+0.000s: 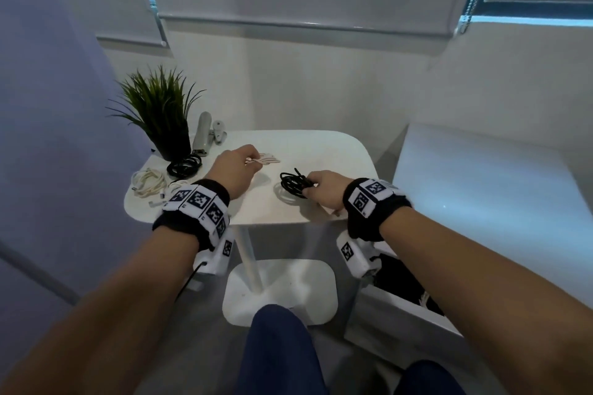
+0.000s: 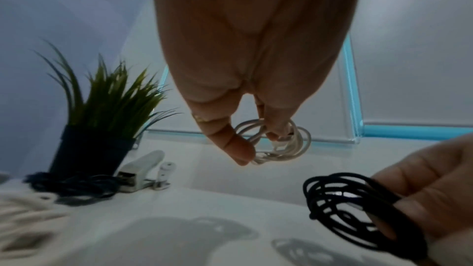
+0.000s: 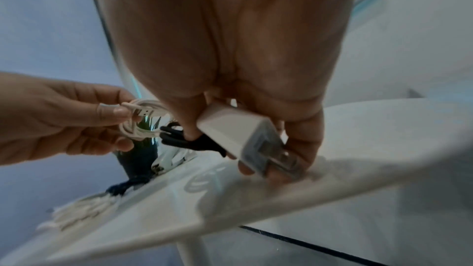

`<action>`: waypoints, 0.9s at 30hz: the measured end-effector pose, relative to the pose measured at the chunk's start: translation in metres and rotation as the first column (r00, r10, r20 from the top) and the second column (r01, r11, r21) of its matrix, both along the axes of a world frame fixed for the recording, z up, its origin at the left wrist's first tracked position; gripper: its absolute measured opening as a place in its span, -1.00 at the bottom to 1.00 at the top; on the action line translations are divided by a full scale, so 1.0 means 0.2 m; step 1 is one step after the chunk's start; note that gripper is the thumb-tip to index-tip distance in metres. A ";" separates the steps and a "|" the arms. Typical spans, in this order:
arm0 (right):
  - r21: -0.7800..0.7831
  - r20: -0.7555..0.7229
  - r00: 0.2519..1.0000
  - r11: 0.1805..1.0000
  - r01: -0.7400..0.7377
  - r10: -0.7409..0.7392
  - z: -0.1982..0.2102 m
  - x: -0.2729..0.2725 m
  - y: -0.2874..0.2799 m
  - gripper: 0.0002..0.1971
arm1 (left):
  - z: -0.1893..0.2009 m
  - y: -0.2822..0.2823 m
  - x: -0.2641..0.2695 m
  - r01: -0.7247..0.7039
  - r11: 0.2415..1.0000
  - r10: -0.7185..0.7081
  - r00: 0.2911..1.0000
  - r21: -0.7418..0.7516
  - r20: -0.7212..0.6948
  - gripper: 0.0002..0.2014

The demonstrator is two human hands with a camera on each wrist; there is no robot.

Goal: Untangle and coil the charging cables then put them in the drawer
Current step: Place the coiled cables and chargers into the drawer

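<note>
Nearest you, low on your right, the open drawer (image 1: 401, 305) sits just beneath your right hand (image 1: 324, 189), which clamps the black cable coil (image 1: 293, 184) and a white charger plug (image 3: 238, 135). Farther across the tabletop (image 1: 321, 151), your left hand (image 1: 234, 167) pinches the white cable coil (image 2: 284, 143), so the right goes first.
</note>
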State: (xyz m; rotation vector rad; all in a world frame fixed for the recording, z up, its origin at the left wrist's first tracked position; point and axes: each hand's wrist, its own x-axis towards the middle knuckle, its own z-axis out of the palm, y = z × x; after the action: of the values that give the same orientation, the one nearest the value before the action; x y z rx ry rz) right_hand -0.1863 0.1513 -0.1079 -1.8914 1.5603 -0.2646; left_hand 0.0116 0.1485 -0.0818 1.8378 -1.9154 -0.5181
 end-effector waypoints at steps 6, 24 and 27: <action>0.208 0.236 0.944 0.961 0.182 -0.230 -0.03 -0.38 0.18 -0.86 | -0.02 0.18 -0.34 0.139 0.990 -0.130 0.939 0.005 -0.318 -0.93; 0.589 -0.078 0.805 0.625 0.513 -0.588 -0.21 -1.12 0.70 -0.79 | -0.57 0.59 -0.99 0.569 0.816 -0.548 0.817 0.103 -0.177 -0.95; 0.575 -0.130 0.817 0.629 0.523 -0.561 -0.22 -1.15 0.72 -0.80 | -0.57 0.60 -0.99 0.604 0.785 -0.590 0.796 0.137 -0.131 -0.93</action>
State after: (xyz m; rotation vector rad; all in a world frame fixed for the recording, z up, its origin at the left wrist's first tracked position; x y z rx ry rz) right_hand -0.4153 0.2959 -0.1529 -0.8858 1.8705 -0.0699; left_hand -0.1871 0.2687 -0.1963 1.2254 -2.4527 -0.9708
